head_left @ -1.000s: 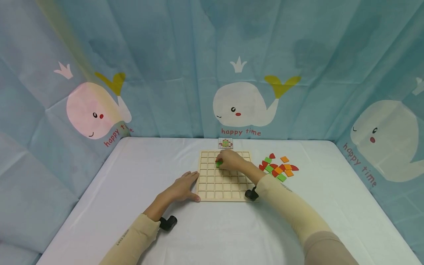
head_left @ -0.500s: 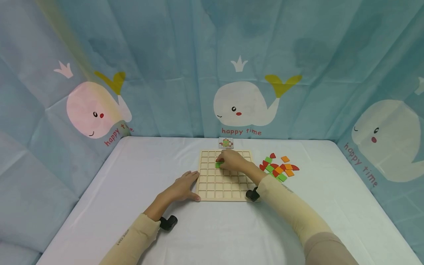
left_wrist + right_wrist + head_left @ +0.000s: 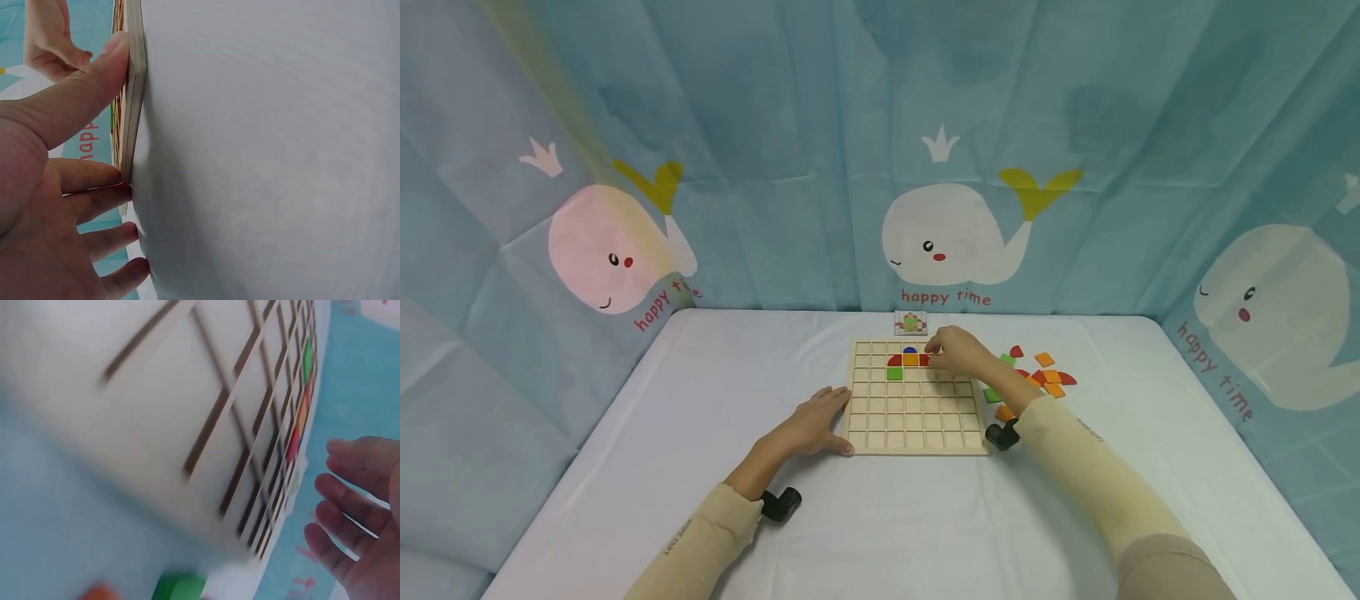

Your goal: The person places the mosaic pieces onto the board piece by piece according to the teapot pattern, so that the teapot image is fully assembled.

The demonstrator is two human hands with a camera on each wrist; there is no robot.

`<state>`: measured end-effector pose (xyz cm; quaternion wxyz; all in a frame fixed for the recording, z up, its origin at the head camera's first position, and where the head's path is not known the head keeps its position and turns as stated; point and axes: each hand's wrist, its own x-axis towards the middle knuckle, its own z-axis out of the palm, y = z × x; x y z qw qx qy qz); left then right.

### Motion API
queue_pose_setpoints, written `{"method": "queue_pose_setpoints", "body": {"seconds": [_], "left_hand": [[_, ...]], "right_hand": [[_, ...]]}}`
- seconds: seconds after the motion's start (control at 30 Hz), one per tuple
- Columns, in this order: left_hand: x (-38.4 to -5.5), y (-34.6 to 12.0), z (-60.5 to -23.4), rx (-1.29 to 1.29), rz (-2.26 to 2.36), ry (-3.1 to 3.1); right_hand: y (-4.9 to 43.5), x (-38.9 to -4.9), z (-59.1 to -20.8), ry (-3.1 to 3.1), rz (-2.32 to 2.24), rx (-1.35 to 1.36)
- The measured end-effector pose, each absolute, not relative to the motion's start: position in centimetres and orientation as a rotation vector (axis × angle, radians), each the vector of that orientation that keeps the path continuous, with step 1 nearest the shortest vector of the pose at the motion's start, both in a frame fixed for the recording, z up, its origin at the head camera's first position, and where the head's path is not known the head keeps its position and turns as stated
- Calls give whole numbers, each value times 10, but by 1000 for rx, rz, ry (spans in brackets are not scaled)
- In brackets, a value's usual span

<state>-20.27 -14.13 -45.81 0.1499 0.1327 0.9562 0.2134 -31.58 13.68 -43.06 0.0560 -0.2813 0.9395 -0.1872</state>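
Left hand (image 3: 815,423) spread against the square pale-wood grid board (image 3: 916,421), right hand (image 3: 957,350) empty, fingers apart over its far side, I am seemingly setting flat multicoloured tiles (image 3: 895,373) there, likely needing another from the right.

Looks like matt, bare wood on the grid board (image 3: 917,421), smooth along the edge; like smooth wood or plastic, hard to tell which, on the mosaic tiles (image 3: 911,360). Shows matt, lightly rippled fabric in the tablecloth (image 3: 887,525), creased fabric in the whale-print backdrop (image 3: 775,100), wrinkled matt cloth in the sleeves (image 3: 703,533), plastic-looking casing on the wrist cameras (image 3: 784,505).
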Motion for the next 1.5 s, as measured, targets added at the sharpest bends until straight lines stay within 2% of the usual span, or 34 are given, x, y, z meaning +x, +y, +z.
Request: {"method": "queue_pose_setpoints", "body": {"seconds": [0.77, 1.5], "left_hand": [[-203, -142, -459, 382, 598, 2739], [-203, -144, -461, 374, 607, 2736]], "right_hand": [[232, -324, -441, 2888, -545, -418], [252, -319, -438, 2800, -476, -259]]}}
